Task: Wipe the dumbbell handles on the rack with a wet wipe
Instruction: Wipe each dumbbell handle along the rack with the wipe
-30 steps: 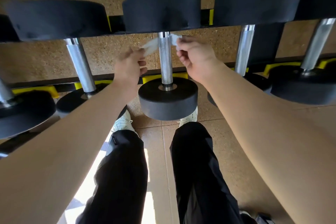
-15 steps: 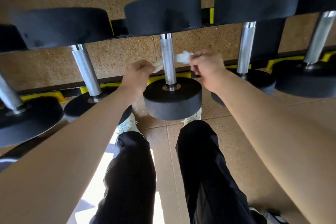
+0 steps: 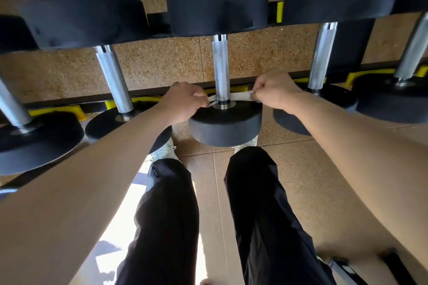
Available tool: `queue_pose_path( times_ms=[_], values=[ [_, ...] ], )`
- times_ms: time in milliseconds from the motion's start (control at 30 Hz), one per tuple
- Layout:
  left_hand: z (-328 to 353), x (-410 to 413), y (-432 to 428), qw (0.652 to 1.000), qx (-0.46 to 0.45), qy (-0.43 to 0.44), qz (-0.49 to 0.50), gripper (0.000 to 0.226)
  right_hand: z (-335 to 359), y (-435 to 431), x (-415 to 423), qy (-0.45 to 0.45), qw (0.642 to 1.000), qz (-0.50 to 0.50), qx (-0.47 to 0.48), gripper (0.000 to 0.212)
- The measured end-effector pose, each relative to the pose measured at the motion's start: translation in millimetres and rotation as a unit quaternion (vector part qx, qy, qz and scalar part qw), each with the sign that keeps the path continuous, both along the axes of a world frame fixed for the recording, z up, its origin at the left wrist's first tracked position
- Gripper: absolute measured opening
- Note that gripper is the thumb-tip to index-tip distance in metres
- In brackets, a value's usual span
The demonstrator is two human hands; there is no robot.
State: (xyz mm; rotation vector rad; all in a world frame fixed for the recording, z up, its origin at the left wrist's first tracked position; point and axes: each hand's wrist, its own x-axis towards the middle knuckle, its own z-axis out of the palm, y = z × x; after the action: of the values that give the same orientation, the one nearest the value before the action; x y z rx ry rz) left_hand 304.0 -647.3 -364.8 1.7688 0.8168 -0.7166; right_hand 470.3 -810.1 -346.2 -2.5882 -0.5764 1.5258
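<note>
1. The left hand sat just left of the frame's centre, fingers curled, pinching one end of the wet wipe.
2. The right hand sat just right of centre, at about the same height, fingers curled and pinching the other end.
3. The wet wipe ran as a thin, twisted white strip between the two hands. It passed behind the knurled handle of the middle dumbbell and touched the handle at its lowest part.
4. That contact was just above the near head, a black disc directly below the hands. The far head filled the upper centre of the frame.
5. The dumbbell lay on the rack, a black rail with yellow cradles crossing the frame at the height of the hands.
6. The left neighbour's handle and the right neighbour's handle stood on either side, each apart from the hands.
7. Lower in the frame were black trousers, pale shoes and the speckled brown floor.
</note>
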Motion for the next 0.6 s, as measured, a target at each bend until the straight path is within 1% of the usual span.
queue_pose_path(
  times_ms=[67, 100, 167, 233, 267, 367, 433, 500, 600],
  values=[
    [0.8, 1.0, -1.2, 1.000, -0.012, 0.005, 0.004, 0.015, -2.4, 1.2, 0.4, -0.009, 1.000, 0.003, 0.013, 0.001],
    [4.3, -1.9, 0.3, 1.000, -0.015, 0.008, 0.007, 0.020, -3.6, 6.2, -3.9, -0.002, 1.000, 0.002, 0.024, 0.004],
    [10.0, -12.6, 7.5, 0.999, -0.023, 0.022, 0.021, 0.035, -7.4, 18.4, -17.2, 0.021, 0.998, 0.032, 0.050, 0.009],
    [15.5, -20.4, 14.1, 0.998, -0.033, 0.039, 0.036, 0.035, -11.1, 24.2, -25.7, 0.027, 0.996, 0.061, 0.066, 0.009],
    [16.9, -20.8, 14.9, 0.998, -0.037, 0.042, 0.032, 0.034, -9.7, 23.0, -24.0, 0.032, 0.995, 0.055, 0.071, 0.007],
    [11.9, -9.6, 10.0, 0.999, -0.023, 0.026, 0.021, 0.020, 1.6, 7.9, -3.6, 0.051, 0.996, -0.006, 0.071, 0.005],
    [10.0, 3.3, 1.9, 0.998, -0.041, 0.028, 0.045, 0.020, 7.5, -5.1, 10.0, 0.045, 0.992, -0.080, 0.084, 0.004],
    [10.4, 12.9, -2.7, 0.993, -0.062, 0.039, 0.090, 0.030, 9.6, -8.0, 10.6, 0.057, 0.984, -0.130, 0.106, 0.005],
    [16.9, 11.8, 4.6, 0.986, -0.072, 0.047, 0.141, 0.024, 3.5, 5.9, -9.9, 0.087, 0.982, -0.125, 0.115, 0.011]
  ],
)
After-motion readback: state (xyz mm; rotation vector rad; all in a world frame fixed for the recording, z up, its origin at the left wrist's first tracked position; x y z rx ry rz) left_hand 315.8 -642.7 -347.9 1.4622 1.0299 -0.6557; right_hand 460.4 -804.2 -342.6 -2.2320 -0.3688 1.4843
